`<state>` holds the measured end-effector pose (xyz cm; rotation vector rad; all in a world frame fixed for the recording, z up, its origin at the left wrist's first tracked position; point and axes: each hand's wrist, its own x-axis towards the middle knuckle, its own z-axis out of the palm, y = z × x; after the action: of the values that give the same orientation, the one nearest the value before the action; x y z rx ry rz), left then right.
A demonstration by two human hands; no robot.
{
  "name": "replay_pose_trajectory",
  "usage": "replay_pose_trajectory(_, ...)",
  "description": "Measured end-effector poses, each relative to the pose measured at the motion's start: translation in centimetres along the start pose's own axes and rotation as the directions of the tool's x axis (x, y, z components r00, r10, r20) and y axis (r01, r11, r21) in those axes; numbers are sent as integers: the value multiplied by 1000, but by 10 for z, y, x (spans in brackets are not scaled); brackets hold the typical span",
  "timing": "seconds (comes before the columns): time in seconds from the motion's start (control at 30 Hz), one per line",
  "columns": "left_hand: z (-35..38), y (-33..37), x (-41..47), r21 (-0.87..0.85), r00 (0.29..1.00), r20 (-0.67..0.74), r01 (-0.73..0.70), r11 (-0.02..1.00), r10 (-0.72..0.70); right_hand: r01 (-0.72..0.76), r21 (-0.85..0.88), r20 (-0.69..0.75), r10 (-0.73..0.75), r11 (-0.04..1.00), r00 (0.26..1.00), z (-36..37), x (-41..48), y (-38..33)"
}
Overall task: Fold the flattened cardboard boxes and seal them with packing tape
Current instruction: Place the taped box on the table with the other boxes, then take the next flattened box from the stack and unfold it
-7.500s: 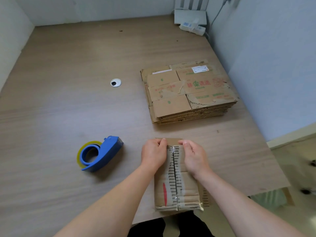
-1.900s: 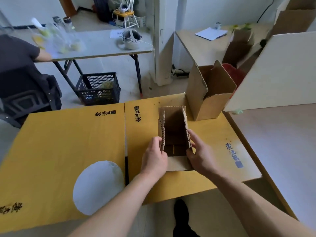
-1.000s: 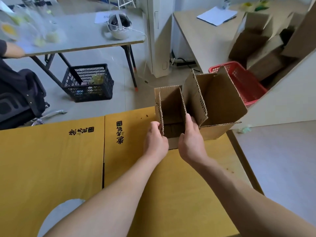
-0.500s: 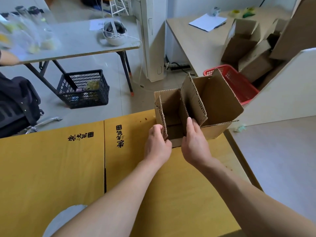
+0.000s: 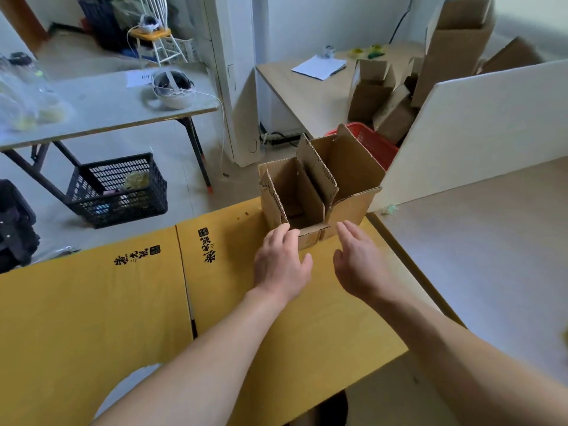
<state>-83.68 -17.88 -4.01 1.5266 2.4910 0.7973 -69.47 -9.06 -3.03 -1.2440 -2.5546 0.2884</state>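
Boxes, where are they? asks the first one.

The second one answers: The small box (image 5: pixel 292 195) stands open at the far edge of the yellow sheet (image 5: pixel 92 318). A bigger box (image 5: pixel 353 167) stands right against it, closer to the sheet's far right corner. The top flaps of both boxes stick up.

And the hands? asks the first.

The left hand (image 5: pixel 281 265) has loose fingers, says the second. The tips touch the near wall of the small box, low down, and do not pinch it. The right hand (image 5: pixel 359 265) is spread and holds nothing. It hangs over the yellow sheet, near the boxes.

What is the step?

It looks like the small box is being parked beside the bigger one. No tape shows on top. Whether the bottom is taped cannot be seen.

How does the person do it well?

The whole bottom should sit flat on the yellow sheet, not over its far edge, or the box may tip off. The fingers should slide away softly and not bump the tall flaps.
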Motion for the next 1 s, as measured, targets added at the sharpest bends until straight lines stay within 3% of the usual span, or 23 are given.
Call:
replay_pose_trajectory(0.2,-1,41,-35,58,977,46,-213,975,210,-82,-72,8,83,994,997,-35,-57,26)
replay_pose_trajectory(0.43,24,138,-71,50,889,153,-444,895,432,-269,-115,10,272,956,962,-93,-140,107)
replay_pose_trajectory(0.73,93,330,-172,42,717,255,-679,733,649,-537,-93,-142,522,839,841,-179,-322,249)
replay_pose_trajectory(1.0,144,474,-272,-14,583,310,-787,616,751,-680,-70,-224,652,730,724,-243,-468,349)
